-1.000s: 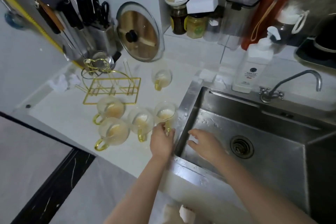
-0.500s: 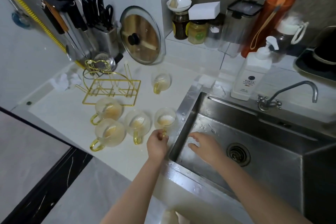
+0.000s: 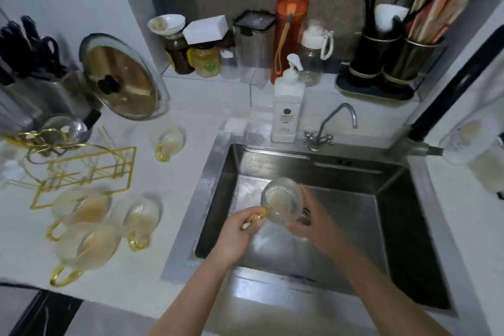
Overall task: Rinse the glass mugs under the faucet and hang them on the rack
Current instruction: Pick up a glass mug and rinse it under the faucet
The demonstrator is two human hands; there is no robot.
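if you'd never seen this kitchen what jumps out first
Both hands hold a glass mug over the steel sink: the left hand on its gold handle, the right hand cupping its side. Left of the sink, four more mugs with beige residue stand on the white counter around an empty gold rack. The faucet behind the sink shows no water running.

Sink (image 3: 395,240) at right, faucet (image 3: 339,117) on far rim; rack (image 3: 84,172) at left on surface (image 3: 169,106), four mugs (image 3: 81,206) near it.
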